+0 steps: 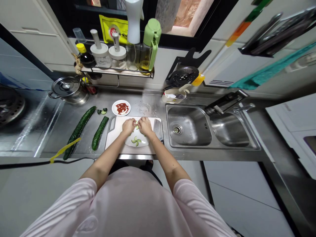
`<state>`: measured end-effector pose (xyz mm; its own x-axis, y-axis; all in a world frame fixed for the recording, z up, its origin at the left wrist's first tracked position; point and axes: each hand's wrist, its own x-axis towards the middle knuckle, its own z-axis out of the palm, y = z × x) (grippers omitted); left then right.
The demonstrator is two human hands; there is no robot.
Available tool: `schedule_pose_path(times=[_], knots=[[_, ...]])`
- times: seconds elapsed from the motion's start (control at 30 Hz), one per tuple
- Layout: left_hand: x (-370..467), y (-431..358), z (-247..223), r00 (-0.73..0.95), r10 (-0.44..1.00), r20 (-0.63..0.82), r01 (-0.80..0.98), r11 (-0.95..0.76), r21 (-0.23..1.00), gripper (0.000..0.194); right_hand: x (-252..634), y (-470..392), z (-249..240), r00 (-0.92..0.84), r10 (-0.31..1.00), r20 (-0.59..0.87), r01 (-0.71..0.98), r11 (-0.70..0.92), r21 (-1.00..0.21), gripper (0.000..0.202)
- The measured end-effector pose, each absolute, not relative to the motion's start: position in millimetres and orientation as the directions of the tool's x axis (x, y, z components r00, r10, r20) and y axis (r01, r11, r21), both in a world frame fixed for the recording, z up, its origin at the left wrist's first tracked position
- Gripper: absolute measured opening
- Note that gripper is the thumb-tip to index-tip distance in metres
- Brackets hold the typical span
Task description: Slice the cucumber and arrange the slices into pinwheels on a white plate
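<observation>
A white plate [130, 141] lies on the white cutting board [116, 130], with green cucumber slices [136, 141] fanned out near its front. Over the plate's back part, my left hand [129, 125] and my right hand [145, 125] almost meet, fingers curled in a pinch. Between the fingertips there is a bit of green, too small to make out clearly. A knife [158, 127] rests on the board's right side. Left of the board are a cut cucumber [99, 133] and a longer cucumber [80, 129]. Small cucumber ends [102, 111] sit behind them.
Behind the board is a small plate of red pieces [122, 108]. A lidded pot [69, 90] stands at the back left. The sink [190, 126] is to the right. A wall rack [118, 70] holds jars and bottles. A cable with a yellow tie [64, 150] crosses the front left.
</observation>
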<state>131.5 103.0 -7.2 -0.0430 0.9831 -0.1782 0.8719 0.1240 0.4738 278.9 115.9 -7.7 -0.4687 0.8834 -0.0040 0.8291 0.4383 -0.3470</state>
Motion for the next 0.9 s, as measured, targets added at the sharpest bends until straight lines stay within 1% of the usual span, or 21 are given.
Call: schedule_pose_path(times=[0.47, 0.63, 0.9], knots=[[129.9, 103.4, -9.4, -0.031, 0.987, -0.159, 0.868, 0.105, 0.485, 0.016, 279.7, 115.2, -7.1, -0.461, 0.887, -0.016, 0.833, 0.426, -0.354, 0.018], [129.5, 102.6, -7.3, -0.043, 0.982, -0.181, 0.865, 0.127, 0.485, 0.017, 282.5, 115.2, -7.5, -0.455, 0.891, 0.008, 0.829, 0.426, -0.363, 0.019], [128.8, 99.7, -4.0, -0.042, 0.986, -0.161, 0.854, 0.119, 0.506, 0.018, 286.6, 111.3, -9.4, -0.427, 0.903, 0.036, 0.834, 0.409, -0.37, 0.019]])
